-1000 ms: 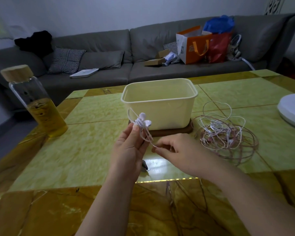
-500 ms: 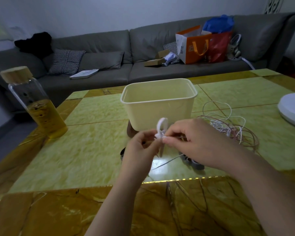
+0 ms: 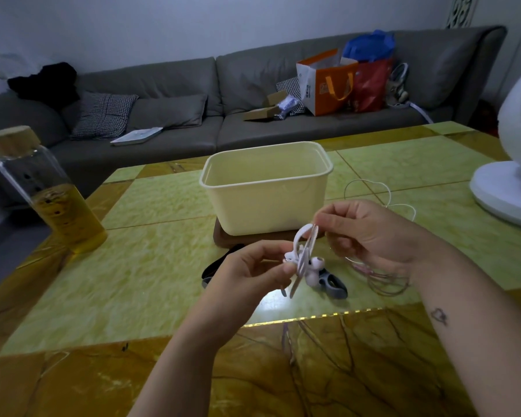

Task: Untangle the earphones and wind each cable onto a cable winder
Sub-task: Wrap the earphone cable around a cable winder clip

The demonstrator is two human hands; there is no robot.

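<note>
My left hand (image 3: 247,272) pinches a pair of white earbuds (image 3: 309,266) with their cable looped into a small coil (image 3: 306,245), held above the table in front of the box. My right hand (image 3: 370,233) grips the top of that white loop between thumb and fingers. Behind my right wrist lies the tangled pile of pinkish and white earphone cables (image 3: 385,278), mostly hidden by the hand. Dark grey cable winders (image 3: 333,285) lie on the table under the earbuds, and another dark one (image 3: 220,263) shows behind my left hand.
A cream plastic box (image 3: 265,191) stands on a brown wooden lid mid-table. A glass bottle with yellow liquid (image 3: 48,194) stands at the left. A white fan base (image 3: 506,191) sits at the right edge. A grey sofa with bags lies beyond.
My right hand rose from the table to the earbuds and now holds the top of the loop. The coil has grown and both hands shifted right, exposing the grey winders beneath.
</note>
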